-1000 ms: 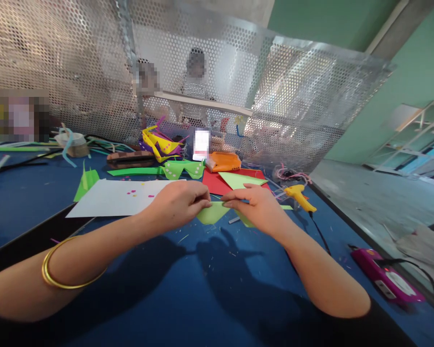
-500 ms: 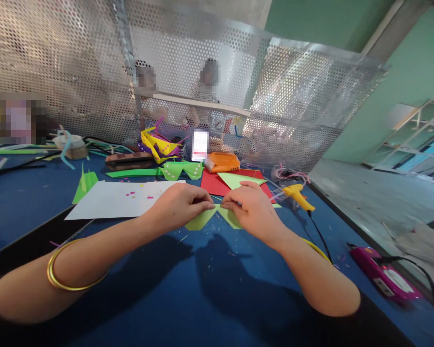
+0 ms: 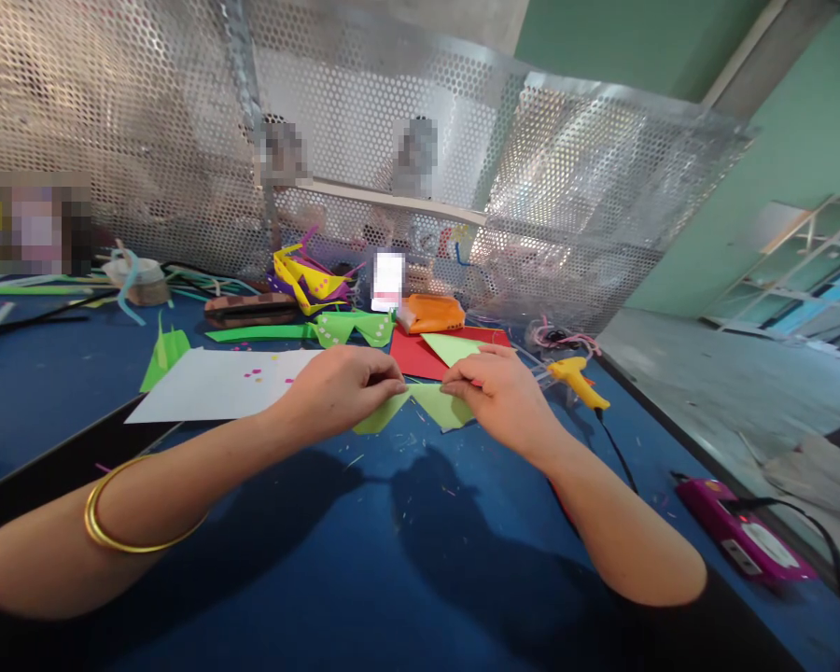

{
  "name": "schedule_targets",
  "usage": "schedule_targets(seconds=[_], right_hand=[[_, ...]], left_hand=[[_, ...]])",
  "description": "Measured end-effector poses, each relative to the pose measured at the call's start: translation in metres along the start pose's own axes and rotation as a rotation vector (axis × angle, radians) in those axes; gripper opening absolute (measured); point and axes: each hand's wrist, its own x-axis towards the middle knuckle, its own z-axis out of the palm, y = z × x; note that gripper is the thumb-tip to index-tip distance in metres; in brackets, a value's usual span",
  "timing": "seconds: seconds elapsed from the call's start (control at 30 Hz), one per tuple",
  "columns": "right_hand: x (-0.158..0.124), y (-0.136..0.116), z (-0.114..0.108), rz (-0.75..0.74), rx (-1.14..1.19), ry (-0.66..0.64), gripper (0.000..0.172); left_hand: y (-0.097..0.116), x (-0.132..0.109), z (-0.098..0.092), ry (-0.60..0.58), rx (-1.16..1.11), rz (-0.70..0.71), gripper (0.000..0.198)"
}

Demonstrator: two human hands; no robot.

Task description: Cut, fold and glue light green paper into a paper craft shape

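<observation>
Between both hands, just above the blue table, is a light green paper glasses cutout [image 3: 426, 397] with two angular lobes and a notch in the middle. My left hand [image 3: 346, 387] pinches its upper edge left of the notch. On the other side my right hand [image 3: 497, 397] pinches the upper edge with thumb and fingers. Parts of the cutout are hidden behind the fingers. Beyond the hands lie finished-looking green paper glasses [image 3: 354, 329] with pale dots. A red sheet [image 3: 410, 355] and a light green paper piece [image 3: 448, 349] lie behind my right hand.
A white sheet [image 3: 203, 387] with small pink bits lies at left. Yellow paper glasses [image 3: 308, 285], a brown case [image 3: 252, 309] and an orange item [image 3: 430, 313] line the back. At right are a yellow glue gun [image 3: 578, 378] and a corded magenta power strip [image 3: 746, 527].
My right hand has slid a little to the right along the cutout, and the gap between the hands has widened. The cutout has risen slightly; more of its middle shows.
</observation>
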Motion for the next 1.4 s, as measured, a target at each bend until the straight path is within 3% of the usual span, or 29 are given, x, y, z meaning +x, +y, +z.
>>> schedule_targets(seconds=[0.23,0.47,0.73,0.9,1.0,1.2,1.4], right_hand=[[-0.002,-0.003,0.010,-0.063,0.028,0.018,0.014],[0.001,0.007,-0.002,0.043,0.055,0.067,0.008],[0.001,0.007,0.003,0.009,-0.023,0.044,0.016],[-0.001,0.001,0.010,-0.069,-0.073,0.080,0.012],[-0.001,-0.002,0.012,-0.094,-0.066,0.079,0.011],[-0.002,-0.001,0.006,-0.060,-0.003,0.039,0.011],[-0.004,-0.009,0.013,-0.121,-0.141,0.102,0.014]], left_hand=[[0.001,-0.001,0.004,-0.002,0.016,-0.019,0.020],[-0.001,0.001,-0.001,0.069,0.033,-0.012,0.019],[-0.008,0.005,0.001,0.014,-0.009,-0.024,0.020],[-0.008,0.006,0.002,-0.061,-0.090,-0.079,0.027],[-0.006,0.004,0.004,-0.077,-0.076,-0.042,0.024],[-0.001,0.000,0.006,0.052,0.047,0.069,0.021],[-0.005,0.001,0.009,0.002,0.052,0.051,0.020]])
